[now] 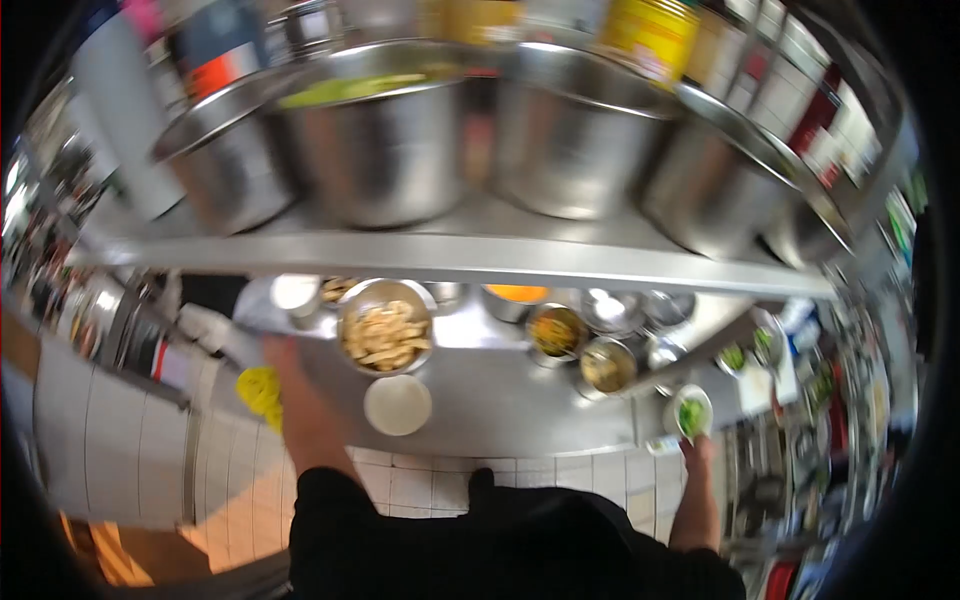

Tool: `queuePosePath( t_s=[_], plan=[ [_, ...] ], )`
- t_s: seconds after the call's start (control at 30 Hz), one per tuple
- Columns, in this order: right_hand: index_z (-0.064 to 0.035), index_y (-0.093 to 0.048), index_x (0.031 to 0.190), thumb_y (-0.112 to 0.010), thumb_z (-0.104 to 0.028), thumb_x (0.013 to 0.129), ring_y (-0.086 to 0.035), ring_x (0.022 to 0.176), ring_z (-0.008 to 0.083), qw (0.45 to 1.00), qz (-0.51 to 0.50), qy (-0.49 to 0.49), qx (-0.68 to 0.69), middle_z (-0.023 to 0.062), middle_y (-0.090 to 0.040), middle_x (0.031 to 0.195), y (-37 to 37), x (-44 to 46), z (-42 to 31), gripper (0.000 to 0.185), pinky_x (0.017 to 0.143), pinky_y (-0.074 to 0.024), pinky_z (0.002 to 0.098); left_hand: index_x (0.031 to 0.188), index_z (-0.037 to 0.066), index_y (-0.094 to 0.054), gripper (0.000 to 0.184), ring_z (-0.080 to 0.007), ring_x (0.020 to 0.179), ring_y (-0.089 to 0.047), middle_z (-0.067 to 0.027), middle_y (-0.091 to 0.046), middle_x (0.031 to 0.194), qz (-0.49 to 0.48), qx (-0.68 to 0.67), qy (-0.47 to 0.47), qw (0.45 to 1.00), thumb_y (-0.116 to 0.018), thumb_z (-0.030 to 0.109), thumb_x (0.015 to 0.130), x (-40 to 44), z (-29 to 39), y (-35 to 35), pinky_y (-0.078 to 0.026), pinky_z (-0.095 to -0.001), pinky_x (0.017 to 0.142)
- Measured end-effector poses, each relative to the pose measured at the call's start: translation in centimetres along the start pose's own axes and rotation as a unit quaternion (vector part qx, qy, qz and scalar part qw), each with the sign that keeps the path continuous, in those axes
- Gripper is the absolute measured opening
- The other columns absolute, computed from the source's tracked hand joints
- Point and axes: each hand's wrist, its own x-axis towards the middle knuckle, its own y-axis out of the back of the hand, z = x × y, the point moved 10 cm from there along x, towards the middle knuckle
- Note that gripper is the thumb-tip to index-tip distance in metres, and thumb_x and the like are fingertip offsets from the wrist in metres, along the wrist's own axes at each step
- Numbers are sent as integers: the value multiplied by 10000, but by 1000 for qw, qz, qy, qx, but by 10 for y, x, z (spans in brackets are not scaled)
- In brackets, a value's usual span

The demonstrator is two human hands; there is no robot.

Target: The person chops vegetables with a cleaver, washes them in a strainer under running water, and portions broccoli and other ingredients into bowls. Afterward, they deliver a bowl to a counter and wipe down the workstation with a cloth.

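Note:
My right hand point(698, 452) grips the near rim of a small white bowl point(708, 412) at the right end of the counter. Chopped green pieces point(691, 414) lie in the bowl. On the left, my left hand point(280, 350) reaches over the counter, close to a white container point(295, 293); its fingers are blurred and cannot be made out. A crumpled yellow thing point(260, 390) is beside that forearm. Between the hands, a round white plate or lid point(398, 405) lies in front of a steel bowl point(429, 357) of pale cut strips point(383, 335).
Above the counter runs a steel shelf point(450, 252) with several large steel pots point(385, 150). Several small steel bowls of food, one with yellow and green pieces point(556, 330), stand under it. A yellow-labelled container point(650, 40) is at the back of the shelf.

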Motion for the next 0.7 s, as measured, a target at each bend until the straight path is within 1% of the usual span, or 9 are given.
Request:
queuePosePath(
  t_s=[0.03, 0.07, 0.1, 0.13, 0.27, 0.3, 0.4, 0.5, 0.7],
  plan=[
    [-18, -541, 1176, -558, -166, 869, -648, 863, 336, 1000, 4, 15, -6, 146, -594, 1079, -4, -3, -4, 342, 698, -583, 439, 1098, -106, -581, 606, -447, 999, -603, -290, -614, 1126, 102, -43, -20, 994, -573, 464, 894, -6, -5, 20, -490, -525, 889],
    [-11, -548, 1168, -564, -163, 866, -659, 832, 333, 999, 10, 28, -12, 152, -607, 1069, -5, -5, -9, 338, 676, -592, 433, 1039, -81, -616, 469, -408, 881, -654, -251, -663, 1018, -150, 35, 162, 975, -555, 369, 920, 2, -19, 17, -542, -496, 787],
    [-4, -556, 1159, -571, -160, 864, -671, 801, 329, 999, 25, 40, -10, 159, -620, 1059, -4, -8, -17, 335, 654, -601, 428, 1035, -67, -619, 398, -342, 835, -664, -219, -669, 978, -54, -287, 349, 891, -511, 303, 935, -5, -31, 37, -552, -419, 716],
    [4, -563, 1151, -577, -157, 861, -682, 770, 326, 998, 33, 53, -5, 165, -633, 1049, -2, -10, -25, 332, 633, -610, 422, 1031, -53, -621, 339, -276, 790, -674, -187, -674, 939, 161, -548, 458, 681, -466, 237, 951, -19, -35, 62, -563, -342, 645],
    [24, -584, 1095, -515, -63, 844, -682, 676, 295, 995, 92, 20, 26, 174, -655, 969, 18, 0, -45, 275, 564, -612, 386, 926, -67, -598, 419, -233, 681, -564, -136, -603, 830, 266, -437, 342, 788, -401, 299, 980, -35, 162, 326, -489, -354, 643],
    [27, -587, 1086, -511, -54, 841, -679, 651, 287, 994, 102, 7, 26, 175, -658, 943, 24, 8, -49, 269, 556, -612, 384, 969, -42, -561, 427, -201, 692, -532, -114, -586, 875, 300, -463, 166, 818, -363, 335, 1006, -41, 184, 333, -470, -333, 673],
    [12, -508, 1081, -532, -49, 848, -667, 584, 275, 993, 116, 2, 9, 155, -639, 842, 48, 43, -59, 242, 513, -605, 386, 1009, 4, -535, 361, -178, 703, -531, -92, -569, 879, 75, -675, -33, 733, -377, 329, 1003, -110, 408, 388, -473, -313, 679],
    [-17, -424, 1079, -539, -25, 836, -657, 551, 284, 996, 80, -39, -16, 160, -616, 850, 55, 64, -80, 269, 483, -596, 392, 1030, 7, -553, 190, -177, 650, -598, -86, -618, 805, -178, -803, -201, 532, -592, 153, 914, -237, 651, 420, -508, -288, 582],
    [-47, -343, 1079, -521, 3, 815, -644, 499, 310, 994, -1, -102, 32, 192, -595, 817, 86, 103, -93, 323, 417, -580, 411, 832, 28, -621, 176, -277, 662, -622, -116, -644, 764, -396, -531, -459, 592, -681, 192, 857, -466, 1055, 422, -489, -366, 601]
  ],
)
